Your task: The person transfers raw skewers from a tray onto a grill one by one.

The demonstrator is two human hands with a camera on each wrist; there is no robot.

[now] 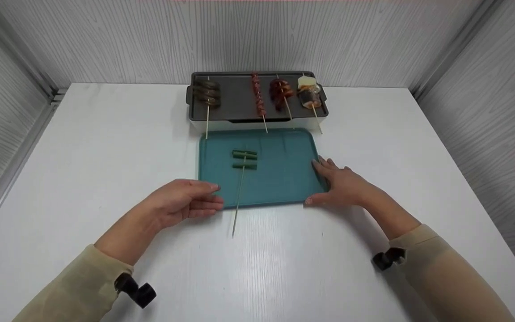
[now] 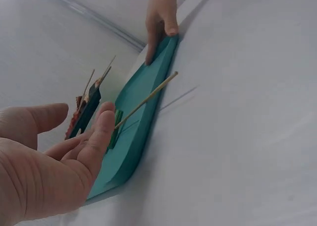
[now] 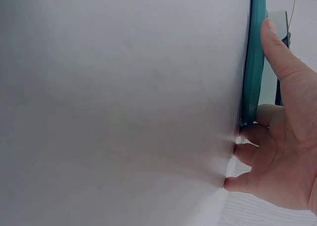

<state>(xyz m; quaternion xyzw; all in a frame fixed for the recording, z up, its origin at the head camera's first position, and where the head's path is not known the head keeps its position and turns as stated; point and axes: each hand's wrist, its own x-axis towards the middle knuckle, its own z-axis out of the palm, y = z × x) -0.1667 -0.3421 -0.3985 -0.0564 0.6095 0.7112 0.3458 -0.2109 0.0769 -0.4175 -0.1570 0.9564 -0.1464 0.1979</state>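
Observation:
A teal tray [image 1: 284,179] lies on the white table. On it is a skewer of green vegetable pieces [image 1: 244,166], its bare stick [image 2: 153,93] jutting over the front rim. My left hand [image 1: 186,201] hovers at the tray's front left corner, thumb apart from the fingers and nothing between them. At the front right corner my right hand [image 1: 344,185] is spread, with the thumb [image 3: 277,50] along the front rim and the index finger over the right side. In the right wrist view its other fingertips [image 3: 230,184] rest on the table.
Behind the tray stands a dark-topped grill [image 1: 237,98]. It carries a brown skewer [image 1: 210,94] at left, a thin red one [image 1: 259,96], a dark red one [image 1: 281,91] and a mixed one [image 1: 310,94] at right. Their sticks point toward the tray. Grey wood-grain panels [image 1: 150,40] surround the table.

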